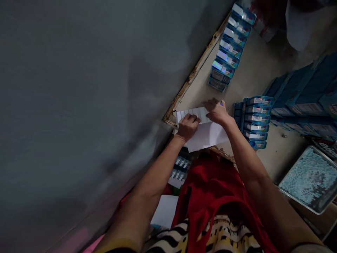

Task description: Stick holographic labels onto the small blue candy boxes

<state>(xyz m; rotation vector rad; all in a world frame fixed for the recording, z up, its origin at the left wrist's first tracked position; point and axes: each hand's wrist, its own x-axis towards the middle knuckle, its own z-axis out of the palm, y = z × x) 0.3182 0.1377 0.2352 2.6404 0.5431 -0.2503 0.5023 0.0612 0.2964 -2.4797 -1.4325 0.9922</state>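
A white sheet with a row of pale strips, looking like a sticker sheet (201,114), lies across the near corner of the table over plain white paper (207,135). My left hand (189,126) has its fingers curled down onto the left part of this sheet. At the right end of the strips is my right hand (217,111), its fingers bent and drawn together; whatever they pinch is too small to make out. A small blue spot shows by its fingers. Just right of that hand, small blue boxes (256,117) with shiny labels stand stacked.
Along the table's wooden edge (195,70) runs a row of blue boxes (228,49) with shiny labels. Larger stacks of blue boxes (308,95) stand at right. A metal tray (281,186) of pale blue bits lies lower right. A grey wall (79,88) fills the left.
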